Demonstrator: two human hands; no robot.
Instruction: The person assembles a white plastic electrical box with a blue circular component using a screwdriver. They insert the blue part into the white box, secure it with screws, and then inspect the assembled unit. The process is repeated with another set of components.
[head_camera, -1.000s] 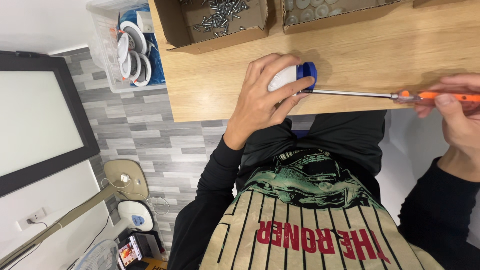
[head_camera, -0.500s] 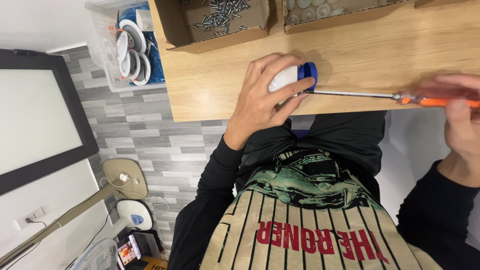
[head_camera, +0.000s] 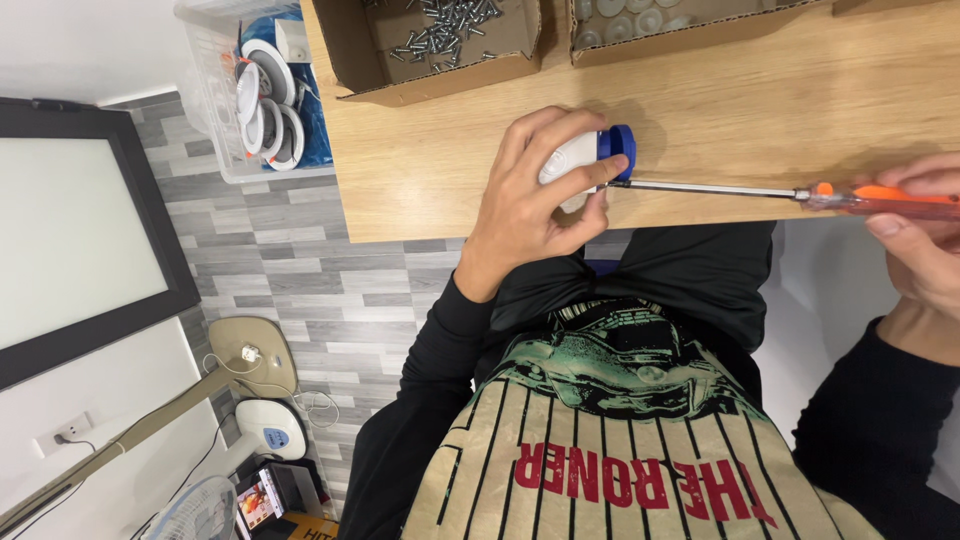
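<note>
Two hands were engaged: left hand (head_camera: 535, 215) clamped around a small white plastic fitting with blue cap (head_camera: 590, 158) at the wooden table's (head_camera: 720, 100) near edge; right hand (head_camera: 925, 240) closed on an orange-handled screwdriver (head_camera: 800, 193), tip at the fitting. Fastening looked underway, unfinished; loose screws remained in the cardboard box (head_camera: 440, 45).

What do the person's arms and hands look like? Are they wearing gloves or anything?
No gloves: both hands are bare, the left hand and the right hand. Both arms wear long black sleeves that reach the wrists, snug at the cuffs. No rings, watch or bracelets show. The sleeves come out from under a cream shirt with thin dark stripes.
</note>
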